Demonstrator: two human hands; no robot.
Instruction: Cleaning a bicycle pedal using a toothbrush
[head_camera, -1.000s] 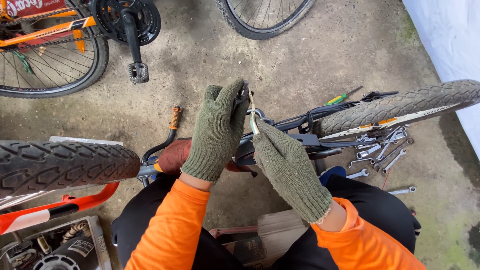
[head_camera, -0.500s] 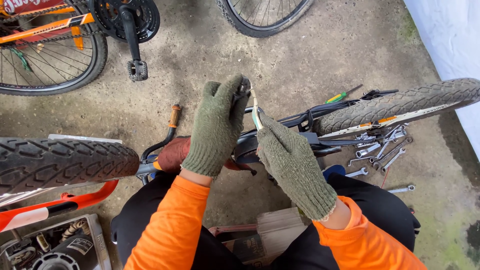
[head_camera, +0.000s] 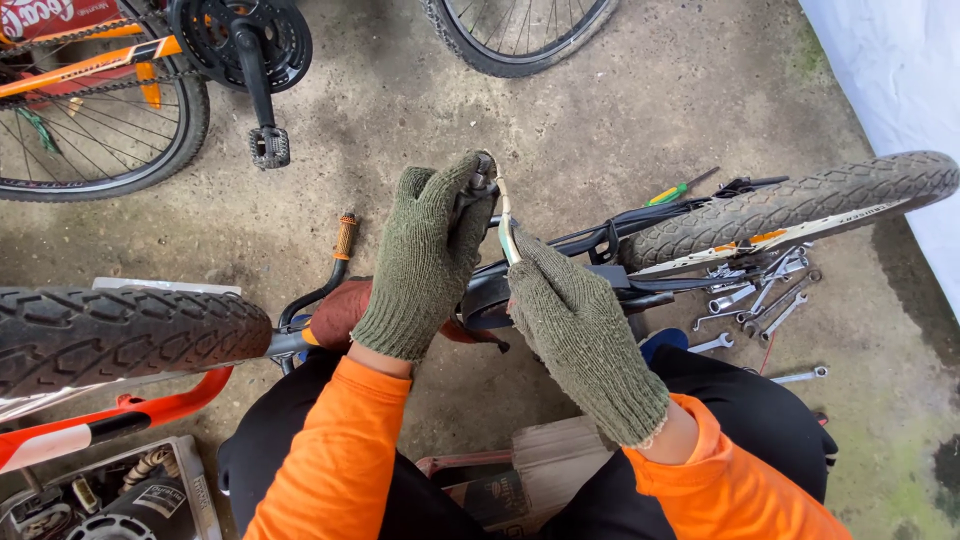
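While pinching a pale cable (head_camera: 507, 232), right hand (head_camera: 580, 335) beside left hand (head_camera: 425, 255).

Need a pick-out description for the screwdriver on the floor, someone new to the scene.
Find the knobby tyre at right, on the upturned bike in front of the person. Just beyond its near end, a screwdriver lies on the concrete. Its green-and-yellow handle sets it apart from the bare metal spanners piled on the tyre's other side.

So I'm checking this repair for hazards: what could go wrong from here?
The thin cable pinched by the right hand could slip in the knit glove, or its end could poke through. The left hand covers the part it grips, so fingers may get nipped unseen. The wrenches scattered by the tyre could be knelt on.
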